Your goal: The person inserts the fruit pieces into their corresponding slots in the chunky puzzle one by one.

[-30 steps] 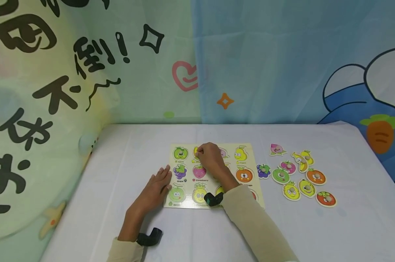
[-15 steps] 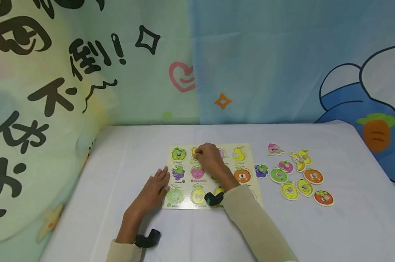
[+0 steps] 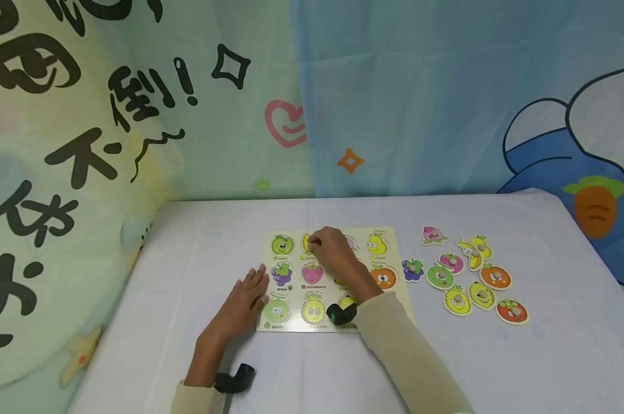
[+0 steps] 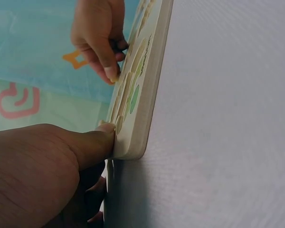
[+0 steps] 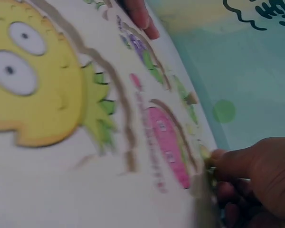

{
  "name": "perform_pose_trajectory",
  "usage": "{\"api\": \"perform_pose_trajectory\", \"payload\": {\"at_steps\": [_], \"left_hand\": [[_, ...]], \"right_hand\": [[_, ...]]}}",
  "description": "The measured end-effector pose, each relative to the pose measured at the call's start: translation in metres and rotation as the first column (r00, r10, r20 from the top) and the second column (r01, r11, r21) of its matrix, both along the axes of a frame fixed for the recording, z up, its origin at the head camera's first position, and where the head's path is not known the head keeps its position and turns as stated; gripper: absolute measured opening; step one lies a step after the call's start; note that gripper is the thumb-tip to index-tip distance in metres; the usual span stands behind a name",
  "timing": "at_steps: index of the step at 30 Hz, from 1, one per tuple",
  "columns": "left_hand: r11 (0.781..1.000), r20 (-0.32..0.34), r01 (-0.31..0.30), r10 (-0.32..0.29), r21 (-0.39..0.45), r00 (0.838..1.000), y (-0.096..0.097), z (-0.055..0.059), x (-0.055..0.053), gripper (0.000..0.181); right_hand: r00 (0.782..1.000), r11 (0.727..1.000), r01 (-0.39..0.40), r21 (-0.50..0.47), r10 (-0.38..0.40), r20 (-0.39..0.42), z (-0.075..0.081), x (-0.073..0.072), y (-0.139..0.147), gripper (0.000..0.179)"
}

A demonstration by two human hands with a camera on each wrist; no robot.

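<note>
The right hand (image 3: 330, 248) is reaching over the puzzle board (image 3: 395, 299), its fingers curled and pinching a yellow piece (image 3: 307, 244) in the board's far row. The right wrist view is showing fingertips (image 5: 218, 159) closing on something small and yellowish at the board's edge, too blurred to make out. The left hand (image 3: 242, 302) is lying flat on the table (image 3: 550, 356), fingers straight and together, fingertips pressing against the board's near-left edge; in the left wrist view the thumb (image 4: 97, 140) is touching the board's corner.

Just left of the right hand's fingertips an apple picture (image 3: 282, 245) is sitting in the board, and beneath the hand a strawberry picture (image 3: 312, 272) and a pineapple picture (image 3: 314, 309) are showing. The right forearm (image 3: 400, 345) is lying across the near-right part of the board, hiding the pictures there. Well to the right of the right hand, loose pieces (image 3: 467, 279) are lying scattered on the table, a grape piece (image 3: 412, 269) nearest the board. Beyond both hands a printed cloth backdrop (image 3: 136, 115) is hanging.

Compared with a second ago, both hands are staying almost where they were: the right is still pinching at the same spot in the far row, the left is still bracing the board's edge. The board and loose pieces are sitting slightly further left in view, in the same arrangement.
</note>
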State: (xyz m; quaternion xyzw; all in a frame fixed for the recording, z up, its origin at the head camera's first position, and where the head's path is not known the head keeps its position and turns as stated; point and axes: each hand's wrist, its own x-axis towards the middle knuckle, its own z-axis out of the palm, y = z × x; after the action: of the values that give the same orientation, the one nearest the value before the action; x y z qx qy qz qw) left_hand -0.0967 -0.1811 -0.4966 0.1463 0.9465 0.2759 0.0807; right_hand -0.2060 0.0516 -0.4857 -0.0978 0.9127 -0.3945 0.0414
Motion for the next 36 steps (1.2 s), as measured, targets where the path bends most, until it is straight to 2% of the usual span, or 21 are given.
{"api": "perform_pose_trajectory", "payload": {"at_steps": [13, 22, 30, 36], "left_hand": [[1.000, -0.016, 0.005, -0.005, 0.000, 1.000, 0.000, 0.000, 0.000, 0.052], [1.000, -0.009, 0.003, -0.003, 0.004, 1.000, 0.001, -0.001, 0.000, 0.052], [1.000, -0.006, 0.003, -0.003, -0.003, 1.000, 0.001, -0.001, 0.000, 0.053], [1.000, -0.013, 0.006, -0.006, -0.014, 1.000, 0.001, 0.002, 0.000, 0.052]], "right_hand": [[0.999, 0.999, 0.011, -0.046, -0.013, -0.033, -0.003, 0.004, -0.001, 0.017], [0.995, 0.986, 0.098, -0.132, -0.094, 0.037, -0.004, 0.005, 0.003, 0.021], [0.993, 0.974, 0.114, -0.197, -0.120, -0.022, -0.009, 0.002, 0.025, 0.019], [0.990, 0.967, 0.136, -0.214, -0.142, -0.015, -0.011, 0.002, 0.044, 0.022]]}}
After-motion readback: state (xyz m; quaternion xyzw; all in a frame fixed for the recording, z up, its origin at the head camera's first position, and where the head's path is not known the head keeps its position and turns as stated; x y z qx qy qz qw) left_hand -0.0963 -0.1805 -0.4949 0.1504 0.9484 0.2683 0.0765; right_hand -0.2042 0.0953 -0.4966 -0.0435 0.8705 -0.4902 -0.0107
